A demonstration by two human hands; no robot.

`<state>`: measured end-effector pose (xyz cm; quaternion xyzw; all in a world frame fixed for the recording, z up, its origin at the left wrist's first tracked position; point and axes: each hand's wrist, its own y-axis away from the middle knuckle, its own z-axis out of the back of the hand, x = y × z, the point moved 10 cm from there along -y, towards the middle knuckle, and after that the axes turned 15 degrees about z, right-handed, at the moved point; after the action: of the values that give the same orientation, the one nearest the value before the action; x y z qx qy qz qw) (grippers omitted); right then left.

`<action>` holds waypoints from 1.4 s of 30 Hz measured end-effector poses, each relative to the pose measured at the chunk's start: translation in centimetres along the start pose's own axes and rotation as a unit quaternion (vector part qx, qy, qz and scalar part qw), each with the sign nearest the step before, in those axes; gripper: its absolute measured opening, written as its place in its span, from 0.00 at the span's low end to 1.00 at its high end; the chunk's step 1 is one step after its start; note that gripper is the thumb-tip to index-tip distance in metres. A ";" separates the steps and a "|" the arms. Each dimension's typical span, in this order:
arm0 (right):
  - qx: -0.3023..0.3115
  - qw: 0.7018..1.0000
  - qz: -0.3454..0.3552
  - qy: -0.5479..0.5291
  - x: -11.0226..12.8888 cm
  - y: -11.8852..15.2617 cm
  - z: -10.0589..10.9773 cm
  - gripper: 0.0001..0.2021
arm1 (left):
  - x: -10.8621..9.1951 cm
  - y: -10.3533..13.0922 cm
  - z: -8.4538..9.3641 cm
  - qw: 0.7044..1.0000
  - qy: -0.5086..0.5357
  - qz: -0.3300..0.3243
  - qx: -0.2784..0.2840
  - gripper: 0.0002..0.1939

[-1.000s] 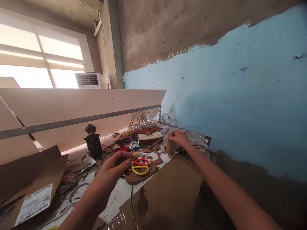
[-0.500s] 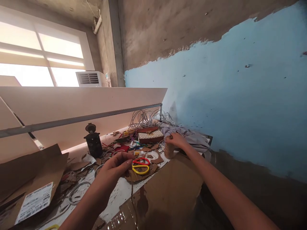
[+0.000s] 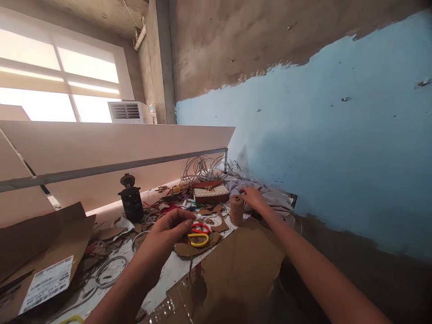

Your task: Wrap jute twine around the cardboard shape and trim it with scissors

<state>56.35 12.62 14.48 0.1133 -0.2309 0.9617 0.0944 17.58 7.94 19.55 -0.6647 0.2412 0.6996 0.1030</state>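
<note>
My left hand is closed in a pinch, thumb against fingers, on a brown twine that hangs down over the cardboard. Just beyond its fingertips lie scissors with one red and one yellow handle loop, resting on a piece of cardboard. A spool of brown twine stands upright at the table's edge. My right hand is at the upper right side of the spool, its fingers apart and partly bent; whether a fingertip touches the spool is hard to see.
A large cardboard sheet lies in front. Behind are a brown and cream handbag, coiled grey cable and grey cloth. A black canister stands left, near a labelled cardboard box and wire rings. Scraps litter the table.
My right hand has come off the top of the twine spool and opened beside it, exposing the spool's top. My left hand has shifted slightly right, still pinching the twine.
</note>
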 end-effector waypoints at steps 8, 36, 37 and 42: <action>-0.039 0.999 -0.026 -0.018 -0.7 1.0 1.1 0.11 | -0.4 0.0 0.0 1.000 0.002 -0.015 0.004 0.15; -0.125 0.930 -0.010 -0.345 -0.7 -1.6 2.1 0.09 | -0.3 -0.5 1.5 1.000 0.004 -0.020 -0.021 0.17; -0.122 0.931 -0.017 -0.342 -1.3 -0.1 1.3 0.09 | -0.2 -0.6 1.3 1.000 0.005 -0.021 -0.015 0.16; -0.132 0.924 -0.056 -0.353 -2.6 6.7 -3.9 0.08 | 0.3 -0.9 0.3 1.000 0.025 -0.014 -0.013 0.17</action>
<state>56.60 8.29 7.57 0.4449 -0.3678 0.8132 0.0744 17.69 8.87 19.05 -0.6864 0.2252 0.6845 0.0976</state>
